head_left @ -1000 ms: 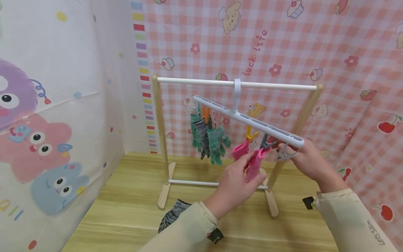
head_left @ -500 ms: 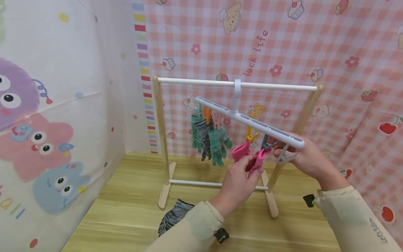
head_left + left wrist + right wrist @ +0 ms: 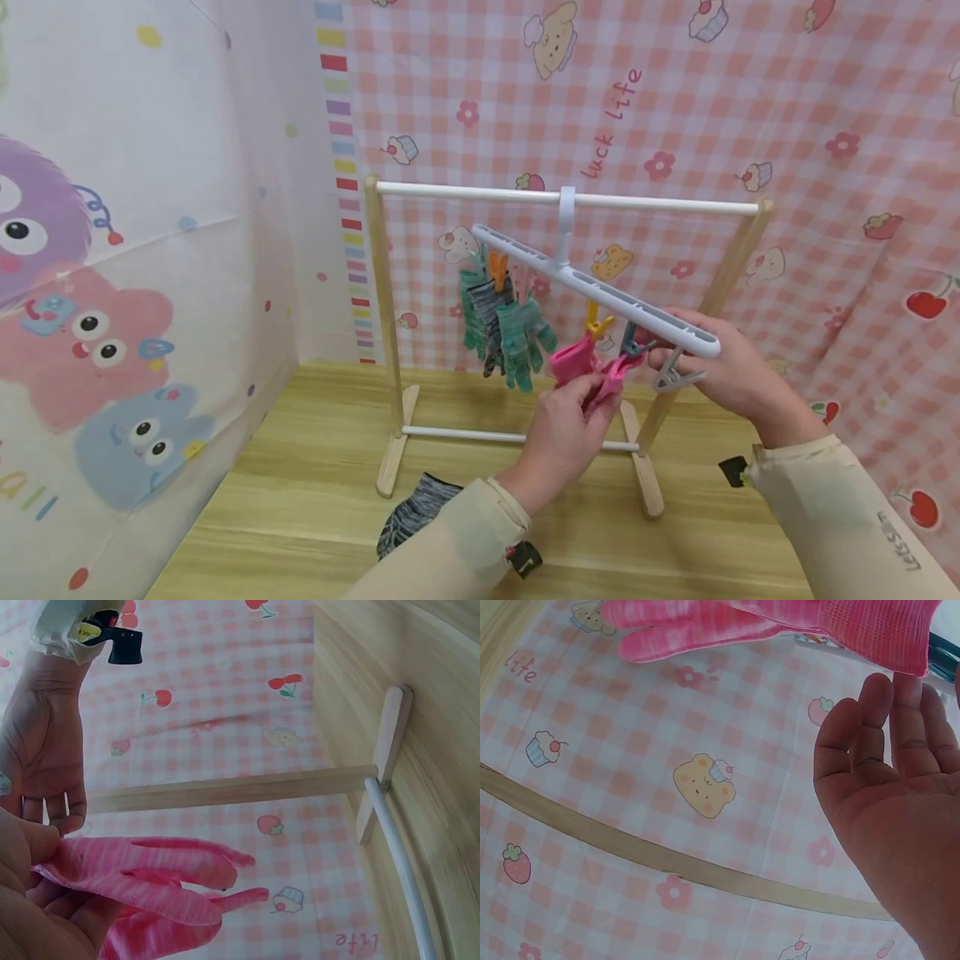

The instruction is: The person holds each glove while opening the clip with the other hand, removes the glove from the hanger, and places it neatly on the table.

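A pale grey clip hanger [image 3: 637, 312] hangs from the white rail [image 3: 465, 193]. My left hand [image 3: 558, 433] pinches a pink glove [image 3: 612, 379] near its cuff, just below a teal clothespin [image 3: 633, 343]. In the left wrist view the pink glove's fingers [image 3: 180, 874] droop past my fingertips. My right hand [image 3: 738, 375] reaches behind the hanger's right end and pinches the teal clothespin, partly hidden. The right wrist view shows its other fingers loosely bent below the pink cuff [image 3: 877, 630]. Another pink glove [image 3: 572, 360] hangs from a yellow clothespin [image 3: 595, 323].
Green gloves [image 3: 525, 342] and a grey-black glove [image 3: 491, 321] hang at the hanger's left half. An unused grey clothespin [image 3: 675, 375] dangles at the right end. A grey-black knitted piece [image 3: 416, 512] lies on the wooden table [image 3: 285, 500]. The rack's wooden post [image 3: 384, 308] stands left.
My left hand has risen slightly, bringing the pink glove closer to the teal clothespin. The hanger has turned a little, its left end shifting right. My right hand stays nearly in place.
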{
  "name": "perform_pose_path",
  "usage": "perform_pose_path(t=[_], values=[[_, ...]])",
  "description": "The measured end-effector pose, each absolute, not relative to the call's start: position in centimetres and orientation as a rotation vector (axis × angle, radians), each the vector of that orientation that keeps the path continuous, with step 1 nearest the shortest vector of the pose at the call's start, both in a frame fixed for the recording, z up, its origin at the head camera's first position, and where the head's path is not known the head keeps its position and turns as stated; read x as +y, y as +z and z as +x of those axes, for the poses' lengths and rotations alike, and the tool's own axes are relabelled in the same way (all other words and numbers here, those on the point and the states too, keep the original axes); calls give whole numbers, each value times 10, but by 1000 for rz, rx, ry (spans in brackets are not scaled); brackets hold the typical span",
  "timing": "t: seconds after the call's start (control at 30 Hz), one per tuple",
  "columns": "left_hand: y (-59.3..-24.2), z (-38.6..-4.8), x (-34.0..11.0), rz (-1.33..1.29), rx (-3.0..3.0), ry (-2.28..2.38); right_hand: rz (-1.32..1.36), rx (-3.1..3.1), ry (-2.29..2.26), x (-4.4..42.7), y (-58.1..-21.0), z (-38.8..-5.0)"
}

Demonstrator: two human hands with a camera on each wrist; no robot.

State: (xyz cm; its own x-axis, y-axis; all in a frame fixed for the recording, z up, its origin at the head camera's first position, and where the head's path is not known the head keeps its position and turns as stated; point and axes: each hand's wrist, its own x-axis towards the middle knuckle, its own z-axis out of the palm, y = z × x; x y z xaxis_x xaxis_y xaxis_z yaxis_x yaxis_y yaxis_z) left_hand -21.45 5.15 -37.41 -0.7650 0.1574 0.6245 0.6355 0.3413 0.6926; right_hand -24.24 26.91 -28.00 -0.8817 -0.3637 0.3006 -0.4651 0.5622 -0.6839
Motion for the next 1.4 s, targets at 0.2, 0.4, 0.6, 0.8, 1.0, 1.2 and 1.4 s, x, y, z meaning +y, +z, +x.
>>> perform_pose_path(t=[0.2, 0.4, 0.6, 0.8, 1.0, 1.2, 1.4], values=[[-376, -215, 50, -725, -2147, -1396, 747, -2644, 1272, 268, -277, -242], [-375, -215, 50, -746, -2133, -1387, 768, -2640, 1319, 266, -276, -241], [-375, -215, 50, -755, -2146, -1388, 799, -2605, 1369, 267, -278, -242], [-376, -213, 48, -753, -2169, -1471, 864, -2556, 1462, 268, -280, -245], [-376, -213, 50, -733, -2174, -1422, 877, -2565, 1454, 268, -281, -245], [-377, -214, 51, -713, -2165, -1375, 906, -2555, 1456, 266, -282, -246], [-378, -213, 51, -713, -2154, -1402, 905, -2532, 1436, 262, -284, -247]])
